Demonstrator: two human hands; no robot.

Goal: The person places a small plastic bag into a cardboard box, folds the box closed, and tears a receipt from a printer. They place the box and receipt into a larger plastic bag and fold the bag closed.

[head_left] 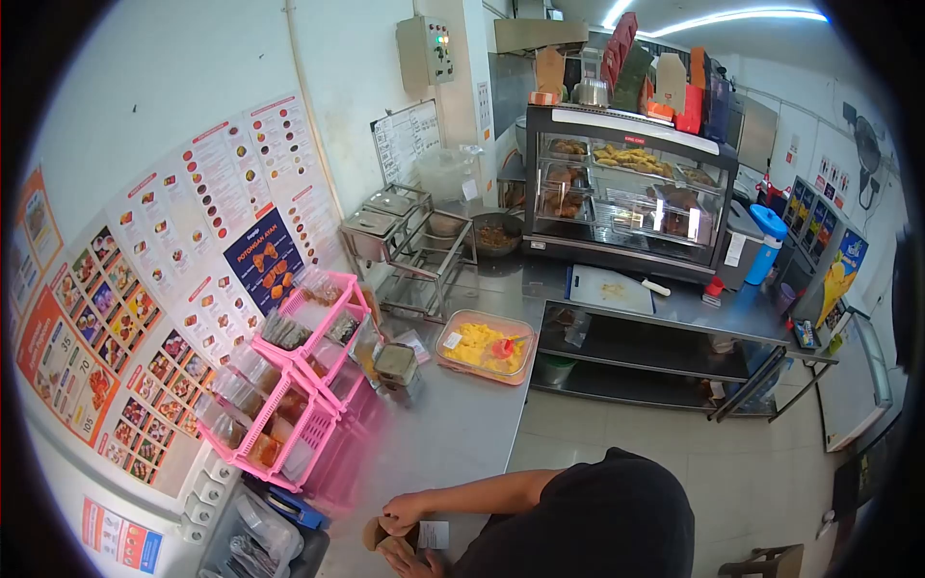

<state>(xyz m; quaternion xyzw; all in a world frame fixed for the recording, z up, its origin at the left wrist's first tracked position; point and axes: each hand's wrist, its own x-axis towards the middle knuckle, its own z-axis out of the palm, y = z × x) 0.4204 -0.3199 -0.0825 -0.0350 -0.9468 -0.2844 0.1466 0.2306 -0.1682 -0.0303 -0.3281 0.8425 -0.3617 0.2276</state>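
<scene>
1. The small brown thing [373, 532] sits at the near edge of the steel worktop [453, 424], just past the near end of the pink rack [308, 385].
2. Both hands are bunched up right on it: the right hand [403, 509] on top with its fingers curled in, the left hand [407, 557] tucked underneath. It's way too small to make out who's actually gripping it, so I honestly can't tell.
3. A white slip [434, 535] lies right beside the hands, on the side away from the rack.
4. The rack itself is stuffed with little bagged sauces.
5. Beyond the rack's far end there's a tub of yellow food [477, 349].
6. Further back from the rack stands a glass display warmer [626, 193], with a white cutting board [610, 287] in front of it.
7. Menu posters [193, 250] cover the wall behind the rack.
</scene>
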